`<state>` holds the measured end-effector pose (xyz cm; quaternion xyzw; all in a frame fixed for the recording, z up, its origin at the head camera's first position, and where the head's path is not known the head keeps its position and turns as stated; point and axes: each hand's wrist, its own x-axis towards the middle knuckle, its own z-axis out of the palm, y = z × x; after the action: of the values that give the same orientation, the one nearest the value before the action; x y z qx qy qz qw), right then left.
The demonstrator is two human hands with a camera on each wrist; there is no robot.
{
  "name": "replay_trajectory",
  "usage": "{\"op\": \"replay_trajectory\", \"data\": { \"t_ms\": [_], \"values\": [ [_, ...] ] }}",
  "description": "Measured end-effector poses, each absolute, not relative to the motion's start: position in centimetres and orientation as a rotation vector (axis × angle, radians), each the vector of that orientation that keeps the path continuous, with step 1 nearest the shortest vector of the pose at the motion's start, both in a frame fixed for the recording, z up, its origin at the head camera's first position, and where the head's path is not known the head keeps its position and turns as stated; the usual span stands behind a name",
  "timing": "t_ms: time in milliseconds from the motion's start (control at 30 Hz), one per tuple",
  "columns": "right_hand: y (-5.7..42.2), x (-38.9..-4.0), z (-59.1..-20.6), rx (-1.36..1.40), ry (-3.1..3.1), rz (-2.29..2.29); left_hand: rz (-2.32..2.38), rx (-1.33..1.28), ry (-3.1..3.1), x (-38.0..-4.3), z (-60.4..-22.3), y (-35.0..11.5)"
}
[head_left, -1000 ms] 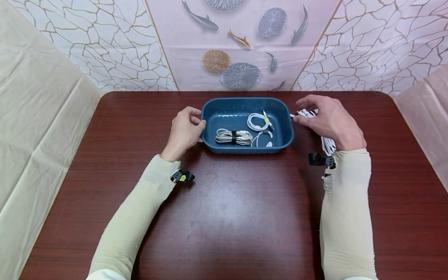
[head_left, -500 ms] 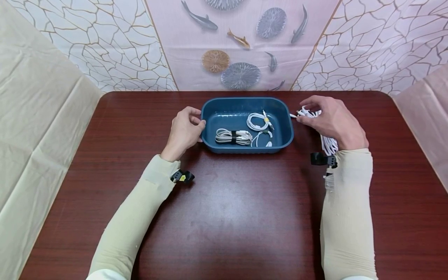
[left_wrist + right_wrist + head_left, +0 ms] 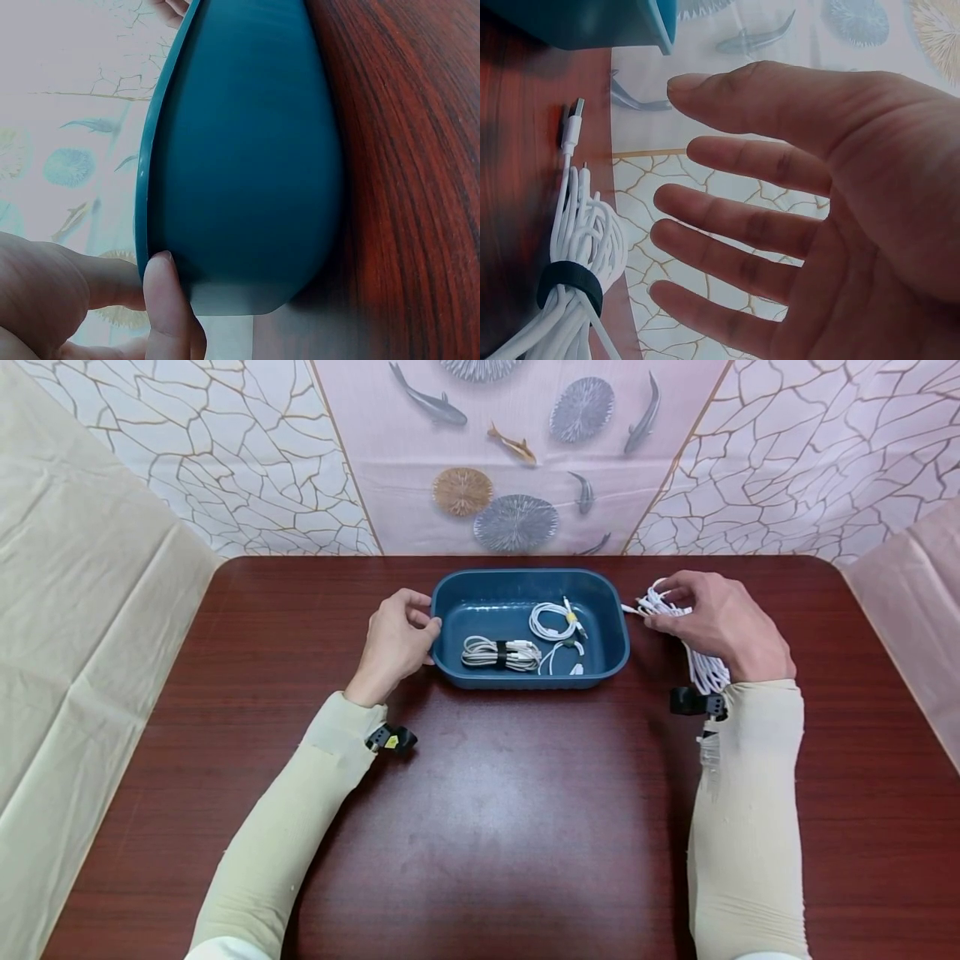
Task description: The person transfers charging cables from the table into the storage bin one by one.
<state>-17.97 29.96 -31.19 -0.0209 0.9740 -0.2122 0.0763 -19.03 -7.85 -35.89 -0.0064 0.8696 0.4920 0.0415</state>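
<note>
My left hand is at the left end of a blue plastic basin, its fingertips touching the rim from outside. The left wrist view shows a fingertip against the basin's outer wall, just below the rim. Inside the basin lie a white cable bundle with a black strap, a coiled white cable with a yellow tie and a shorter white cable. My right hand, holding nothing, hovers beside and above another white cable bundle on the table; its fingers are spread and relaxed.
The dark red wooden table ends at a patterned backdrop just behind the basin. A beige cloth wall stands along the left side. One USB plug of the bundle on the table points toward the basin's right end.
My right hand has moved away from the basin to the right and a little nearer me, showing more of the cable bundle under it. The left hand and the basin have not moved.
</note>
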Motion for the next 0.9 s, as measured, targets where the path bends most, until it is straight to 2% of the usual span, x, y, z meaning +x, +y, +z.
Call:
{"op": "replay_trajectory", "data": {
  "t_ms": [900],
  "values": [
    [31.3,-17.8,-31.7,0.065,2.923,-0.567,1.494,-0.024,2.661,-19.1,-35.8,-7.9]
  ]
}}
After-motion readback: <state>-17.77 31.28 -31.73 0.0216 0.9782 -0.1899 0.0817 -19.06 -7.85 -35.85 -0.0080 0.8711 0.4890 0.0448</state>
